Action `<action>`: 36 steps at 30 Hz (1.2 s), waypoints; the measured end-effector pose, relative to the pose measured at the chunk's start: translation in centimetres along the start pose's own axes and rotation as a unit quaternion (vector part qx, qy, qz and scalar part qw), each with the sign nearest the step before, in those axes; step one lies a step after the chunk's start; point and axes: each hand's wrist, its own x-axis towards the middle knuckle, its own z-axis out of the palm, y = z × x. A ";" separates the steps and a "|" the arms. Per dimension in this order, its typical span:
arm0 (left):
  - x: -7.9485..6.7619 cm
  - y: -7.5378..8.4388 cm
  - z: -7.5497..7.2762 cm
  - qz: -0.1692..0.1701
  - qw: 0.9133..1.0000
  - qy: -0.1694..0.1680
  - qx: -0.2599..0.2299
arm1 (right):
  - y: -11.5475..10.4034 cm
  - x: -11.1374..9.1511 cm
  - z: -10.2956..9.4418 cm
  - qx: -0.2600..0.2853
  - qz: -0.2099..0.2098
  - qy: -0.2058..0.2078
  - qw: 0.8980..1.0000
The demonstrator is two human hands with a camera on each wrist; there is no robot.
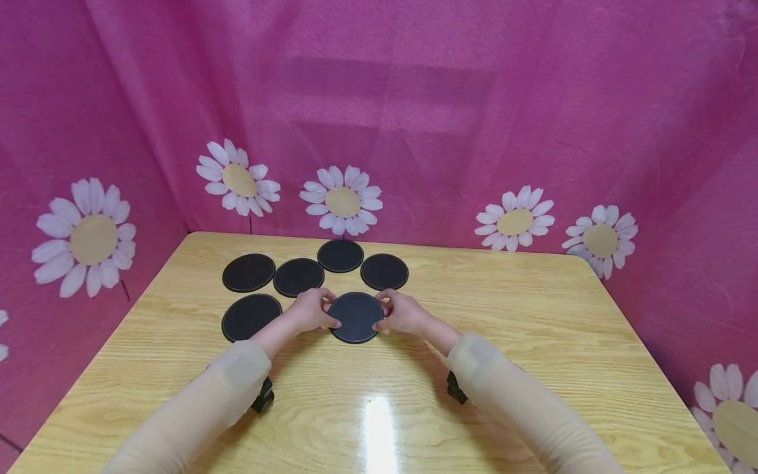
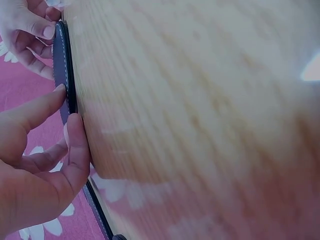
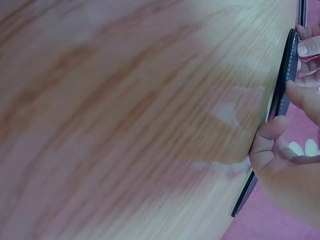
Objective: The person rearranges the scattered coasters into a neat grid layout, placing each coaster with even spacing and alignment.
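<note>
A round black coaster (image 1: 356, 318) with pale stitching round its edge is held between both hands, close over the wooden table. My left hand (image 1: 310, 311) pinches its left edge, thumb on the top face. On the opposite edge my right hand (image 1: 403, 312) grips in the same way. The left wrist view shows the coaster (image 2: 61, 60) edge-on, its rim looking layered, with thumb and finger of the left hand (image 2: 47, 155) at it. From the right wrist, the coaster (image 3: 287, 70) also appears edge-on beside the right hand (image 3: 287, 160).
Several like coasters lie flat beyond and left of the hands: a far-left one (image 1: 249, 272), one beside it (image 1: 298, 277), a back one (image 1: 340, 255), a right one (image 1: 384, 271), and one (image 1: 251, 316) partly behind the left forearm. Pink flowered cloth (image 1: 414, 131) surrounds the table (image 1: 533, 316).
</note>
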 end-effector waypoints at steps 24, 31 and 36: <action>-0.5 -0.2 -0.7 0.000 1.000 0.004 0.009 | -0.6 0.4 0.5 -0.061 -0.057 0.005 0.997; -1.0 0.0 -1.0 0.002 1.000 -0.001 0.006 | -0.6 -0.3 -0.2 -0.038 -0.054 -0.009 0.998; -1.3 0.5 -1.5 0.002 1.000 -0.011 0.022 | 0.0 -1.1 -1.1 0.009 -0.048 -0.021 0.999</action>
